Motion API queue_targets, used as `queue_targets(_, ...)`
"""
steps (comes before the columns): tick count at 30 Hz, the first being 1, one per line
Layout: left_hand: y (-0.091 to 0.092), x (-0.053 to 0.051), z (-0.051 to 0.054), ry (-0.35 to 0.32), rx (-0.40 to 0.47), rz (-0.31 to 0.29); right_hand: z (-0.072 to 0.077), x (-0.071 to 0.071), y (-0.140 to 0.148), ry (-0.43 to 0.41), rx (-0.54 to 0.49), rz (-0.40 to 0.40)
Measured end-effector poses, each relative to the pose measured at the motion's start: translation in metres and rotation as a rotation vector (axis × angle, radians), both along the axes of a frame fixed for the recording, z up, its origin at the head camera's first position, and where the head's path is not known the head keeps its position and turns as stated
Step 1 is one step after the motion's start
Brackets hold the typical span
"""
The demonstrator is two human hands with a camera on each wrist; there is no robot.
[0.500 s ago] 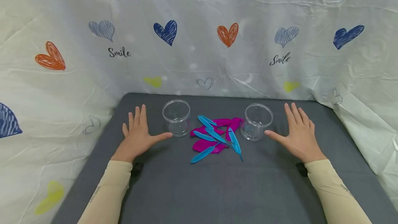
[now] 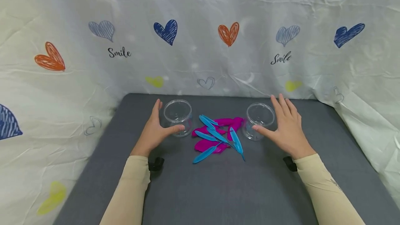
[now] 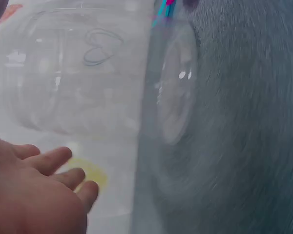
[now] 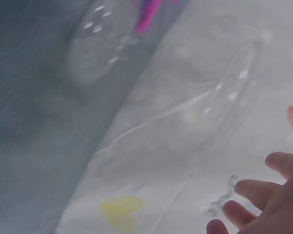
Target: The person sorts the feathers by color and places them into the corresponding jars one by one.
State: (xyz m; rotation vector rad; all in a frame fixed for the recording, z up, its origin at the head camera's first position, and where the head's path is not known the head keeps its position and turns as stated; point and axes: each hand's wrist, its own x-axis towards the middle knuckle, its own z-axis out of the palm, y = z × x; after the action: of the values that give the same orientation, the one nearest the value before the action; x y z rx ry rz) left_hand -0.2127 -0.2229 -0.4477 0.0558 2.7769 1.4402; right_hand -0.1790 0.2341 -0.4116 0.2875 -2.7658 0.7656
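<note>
Two clear round jars, a left one [image 2: 177,114] and a right one [image 2: 260,115], stand upright on the grey table. My left hand [image 2: 153,132] is beside the left jar, thumb in front of it and fingers at its left side. My right hand [image 2: 286,131] is likewise spread at the right jar, its thumb before the jar wall. Whether either hand touches a jar cannot be told; in the left wrist view the fingers [image 3: 63,168] stand apart from the left jar [image 3: 78,73]. Magenta feathers [image 2: 204,145] and blue feathers [image 2: 204,155] lie between the jars.
The grey cloth-covered table [image 2: 218,193] reaches back to a white curtain [image 2: 193,6] printed with hearts and the word Smile. This curtain also hangs along both sides. A dark wrist camera sits at each sleeve cuff.
Both hands have moved inward to the jars, the left one rightward and the right one leftward. The thumbs now overlap the jars in the head view. Jars and feathers have stayed put.
</note>
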Motion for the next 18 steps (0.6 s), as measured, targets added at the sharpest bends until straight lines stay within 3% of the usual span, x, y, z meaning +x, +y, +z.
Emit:
queue_targets(4,-0.001,-0.008,-0.015,0.007,0.094,-0.001,0.009,0.000,-0.023,0.034,-0.024,0.042)
queue_targets(10,-0.007,-0.011,-0.037,-0.002,0.172,-0.024,0.017,-0.005,-0.052,0.065,-0.049,0.119)
queue_targets(15,-0.007,-0.014,-0.043,0.003,0.234,-0.069,0.018,-0.009,-0.071,0.096,-0.038,0.196)
queue_targets(18,-0.007,-0.015,-0.042,-0.007,0.237,-0.086,0.016,-0.010,-0.081,0.089,-0.015,0.256)
